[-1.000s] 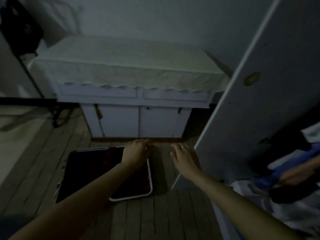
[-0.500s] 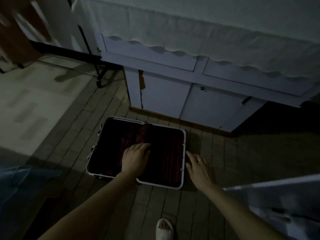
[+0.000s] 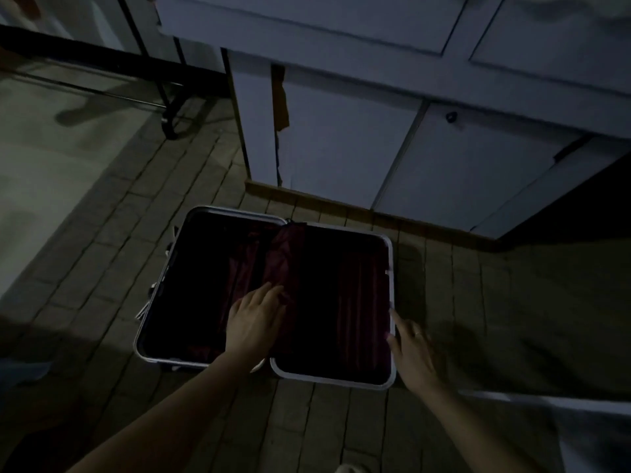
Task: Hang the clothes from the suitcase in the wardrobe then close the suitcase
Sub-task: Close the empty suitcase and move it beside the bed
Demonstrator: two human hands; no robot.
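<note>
Dark red lining fills both halves of the suitcase (image 3: 392, 268), which lies open and flat on the tiled floor (image 3: 341, 421) in front of a white cabinet (image 3: 341, 148). Half a second ago the left hand (image 3: 254, 319) was over the middle of the case; now it lies lower, with its fingers straight and relaxed on the lining near the centre fold, holding nothing. The right hand (image 3: 411, 346) was on the floor beside the case, and now its fingers (image 3: 394, 319) are stretched along the pale rim of the right half, touching it or very near; I cannot tell if they press. The view is also closer and looks more downward than one second ago, when the wardrobe door and hanging clothes were visible at the right.

No folded clothes are seen inside the case, though the light is very weak and the corners are almost black. My judgement is that the hanging part is finished or nearly so, and the closing step begins: the right half probably must be lifted and folded over the left.
</note>
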